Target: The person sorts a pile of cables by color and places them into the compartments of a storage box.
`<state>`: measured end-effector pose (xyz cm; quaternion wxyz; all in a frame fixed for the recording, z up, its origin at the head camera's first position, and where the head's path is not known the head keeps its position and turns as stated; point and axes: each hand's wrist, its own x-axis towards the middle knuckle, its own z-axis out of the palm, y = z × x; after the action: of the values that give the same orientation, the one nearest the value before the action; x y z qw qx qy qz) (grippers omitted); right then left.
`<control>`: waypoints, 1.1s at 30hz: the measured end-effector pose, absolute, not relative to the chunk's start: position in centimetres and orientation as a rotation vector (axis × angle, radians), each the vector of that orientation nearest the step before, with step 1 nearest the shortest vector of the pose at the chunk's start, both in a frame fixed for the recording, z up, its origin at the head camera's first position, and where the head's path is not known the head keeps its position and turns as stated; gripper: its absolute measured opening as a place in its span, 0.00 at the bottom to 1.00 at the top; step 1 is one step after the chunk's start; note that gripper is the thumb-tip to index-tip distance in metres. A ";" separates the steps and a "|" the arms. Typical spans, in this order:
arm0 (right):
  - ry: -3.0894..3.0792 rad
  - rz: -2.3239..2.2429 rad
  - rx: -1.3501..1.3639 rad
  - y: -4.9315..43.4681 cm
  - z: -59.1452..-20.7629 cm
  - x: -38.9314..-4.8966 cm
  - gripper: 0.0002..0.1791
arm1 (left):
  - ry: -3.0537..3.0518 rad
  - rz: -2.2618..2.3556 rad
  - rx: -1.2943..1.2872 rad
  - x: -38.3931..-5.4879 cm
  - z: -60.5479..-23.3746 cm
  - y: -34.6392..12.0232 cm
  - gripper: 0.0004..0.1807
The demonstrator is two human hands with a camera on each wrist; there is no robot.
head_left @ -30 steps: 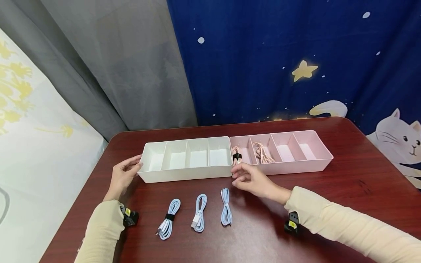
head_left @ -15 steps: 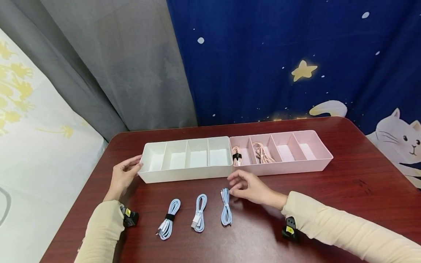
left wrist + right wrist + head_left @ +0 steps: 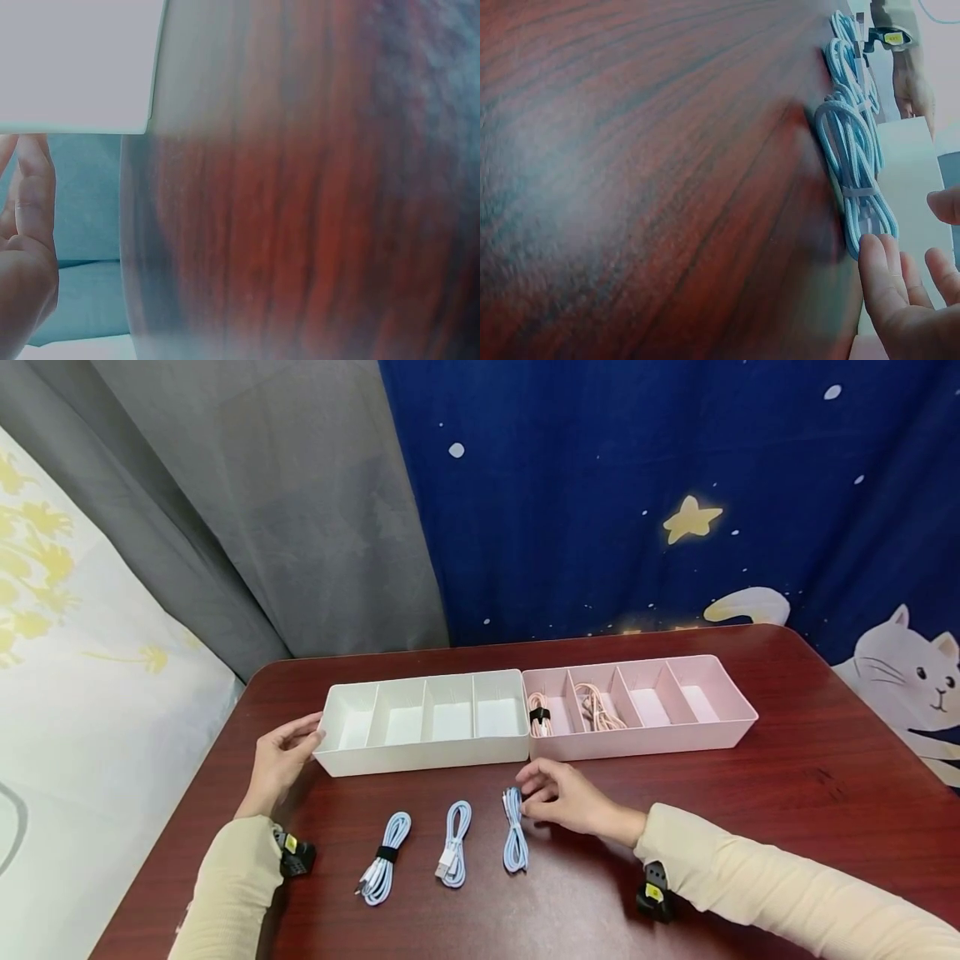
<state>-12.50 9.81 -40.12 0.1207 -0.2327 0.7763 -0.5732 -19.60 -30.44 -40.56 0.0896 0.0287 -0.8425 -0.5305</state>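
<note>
In the head view my left hand (image 3: 281,760) touches the left end of a white divided organizer box (image 3: 423,756), its fingers fairly straight in the left wrist view. My right hand (image 3: 566,797) is low over the table at the far end of a light-blue cable bundle (image 3: 516,839). Its fingers are loosely bent and spread around that end, not closed on it. To the left lie two more coiled blue cables, one with a white plug (image 3: 453,852) and one with a black strap (image 3: 386,858).
A pink divided box (image 3: 645,741) adjoins the white one. Its two left compartments hold pink cables, one bundle black-strapped (image 3: 539,714), the other a loose coil (image 3: 598,710). Everything stands on a dark red wooden table (image 3: 810,827), with curtains behind.
My right hand has moved from the front of the pink box down and slightly left to the rightmost blue cable. My left hand has stayed at the white box's end.
</note>
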 end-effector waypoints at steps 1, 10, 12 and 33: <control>2.264 -1.680 -0.680 9.8 -40.2 -12.5 0.18 | -2.506 -1.577 0.085 -19.6 -40.6 -30.5 0.23; 2.261 -1.663 -0.611 9.4 -40.7 -12.2 0.22 | -2.495 -1.567 0.094 -19.4 -40.3 -30.4 0.24; 2.259 -1.658 -0.581 9.4 -40.8 -12.1 0.24 | -2.495 -1.562 0.091 -19.4 -40.3 -30.4 0.24; 2.232 -1.672 -0.527 9.4 -41.1 -11.7 0.24 | -2.505 -1.545 0.098 -19.2 -40.3 -30.3 0.24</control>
<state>-11.67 9.45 -41.10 0.1510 -0.1836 0.7774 -0.5823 -19.23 -30.28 -40.32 0.0982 0.0333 -0.8465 -0.5221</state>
